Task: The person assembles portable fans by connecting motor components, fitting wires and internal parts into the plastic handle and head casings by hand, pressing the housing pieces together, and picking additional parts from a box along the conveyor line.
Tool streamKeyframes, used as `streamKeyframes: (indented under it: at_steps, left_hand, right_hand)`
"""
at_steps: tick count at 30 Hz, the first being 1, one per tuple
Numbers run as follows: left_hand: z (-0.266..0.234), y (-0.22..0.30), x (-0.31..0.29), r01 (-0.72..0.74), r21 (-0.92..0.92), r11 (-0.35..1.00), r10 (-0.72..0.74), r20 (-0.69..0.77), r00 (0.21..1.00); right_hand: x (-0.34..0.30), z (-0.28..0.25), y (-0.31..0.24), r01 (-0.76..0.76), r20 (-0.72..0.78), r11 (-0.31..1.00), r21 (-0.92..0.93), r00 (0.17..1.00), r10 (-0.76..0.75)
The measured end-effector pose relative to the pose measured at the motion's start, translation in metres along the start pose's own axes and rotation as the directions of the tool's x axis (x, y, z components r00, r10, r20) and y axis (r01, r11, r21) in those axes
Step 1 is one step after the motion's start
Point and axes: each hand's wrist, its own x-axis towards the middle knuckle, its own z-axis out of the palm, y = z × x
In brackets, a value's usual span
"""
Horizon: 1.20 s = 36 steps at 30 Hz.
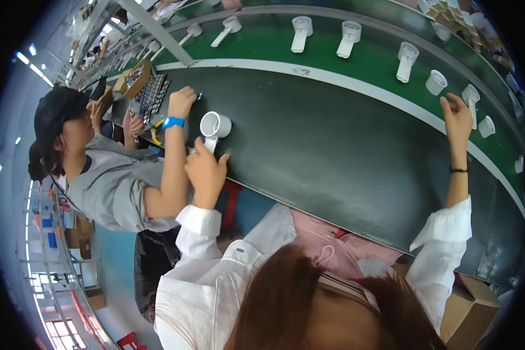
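Observation:
On the dark work table, a white part (216, 125) with a round, slotted head and a short handle lies toward the left. My left hand (206, 175) is at its handle, thumb and forefinger apart; the fingertips overlap the handle's end, and the hand does not appear closed round it. My right hand (458, 119) is stretched out over the far right edge of the table by the green conveyor belt (379, 64). Its fingers are spread with nothing between them. Nearest to it are a white handled part (471, 96) and a white ring-shaped cup (436, 83) on the belt.
More white handled parts (301, 34) are spaced along the belt. To my left a co-worker (114, 175) in grey works at the same table, near yellow-handled pliers (157, 133), rows of small metal pieces (154, 93) and a cardboard box (135, 80). Another carton (469, 309) stands at lower right.

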Motion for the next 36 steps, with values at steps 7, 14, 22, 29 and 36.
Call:
streamKeyframes:
  at_steps: [7,14,22,29,36]
  left_hand:
    - [0.051,-0.001,0.009,-0.031,-0.989,0.141,0.113,-0.015,0.993]
    - [0.019,0.078,0.038,-0.031,-0.976,-0.214,0.574,-0.151,0.805]
    - [0.015,0.146,0.052,0.216,-0.79,-0.573,0.607,-0.233,0.76]
    - [0.018,0.156,0.065,0.366,-0.925,-0.105,0.678,0.202,0.706]
    - [0.006,0.196,0.032,-0.624,-0.649,0.435,0.765,-0.099,0.636]
  right_hand:
    - [0.008,0.079,0.048,-0.164,-0.068,0.982,-0.092,0.985,0.159]
    - [0.031,0.111,0.045,-0.086,-0.172,0.982,-0.165,0.983,0.057]
    - [0.073,0.129,0.031,-0.247,-0.033,0.927,-0.283,0.968,0.248]
    - [0.061,0.094,0.001,-0.036,-0.08,0.994,0.104,0.996,0.044]
    - [-0.053,-0.003,-0.051,0.091,0.234,0.983,0.158,0.964,-0.127]
